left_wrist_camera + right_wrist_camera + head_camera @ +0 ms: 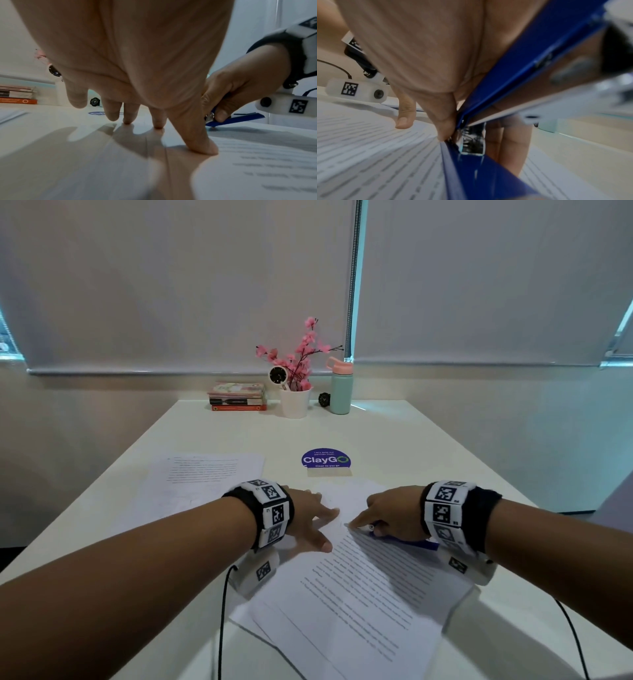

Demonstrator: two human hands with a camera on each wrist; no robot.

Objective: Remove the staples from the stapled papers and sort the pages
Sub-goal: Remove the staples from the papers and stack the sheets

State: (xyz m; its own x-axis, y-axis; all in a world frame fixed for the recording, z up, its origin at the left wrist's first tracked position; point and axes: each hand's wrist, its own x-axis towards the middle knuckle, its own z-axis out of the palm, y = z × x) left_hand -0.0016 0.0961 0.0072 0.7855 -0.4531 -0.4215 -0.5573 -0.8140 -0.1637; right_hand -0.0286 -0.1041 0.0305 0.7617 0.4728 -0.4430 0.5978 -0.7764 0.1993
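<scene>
Head view, L to R: loose printed sheet (202, 474) lies flat at centre-left of frame on the white bench (428, 446), apart from the main stack. Behind it, upper centre, a pile of books (238, 396), then a white pot w/ pink flowers (295, 402), small black clock (324, 399) and mint bottle w/ pink lid (341, 386), all at the far bench edge. Purple round ClayGo sticker (325, 460) sits mid-frame, just beyond the hands. Left hand (308, 518) at centre, fingers spread and mostly straight, not gripping; in left wrist view its fingertips (158, 125) and thumb press down on the stapled papers (356, 594), near the top-left corner of the stack. Stack runs from centre down to lower centre-right of frame, angled, printed side up, w/ at least one more sheet edge showing underneath at lower left. Right hand (394, 515) just right of centre, fingers curled round a blue staple remover (235, 119); its metal tip is down on the paper's top corner, close to the left thumb. Right wrist view: blue arms of the tool (479, 169) fill centre and right of frame, thumb (444, 121) pinching at the hinge end, silver metal part btwn the arms. Staple itself too small to make out. Black cables trail off both wrist cams at bottom of frame.
</scene>
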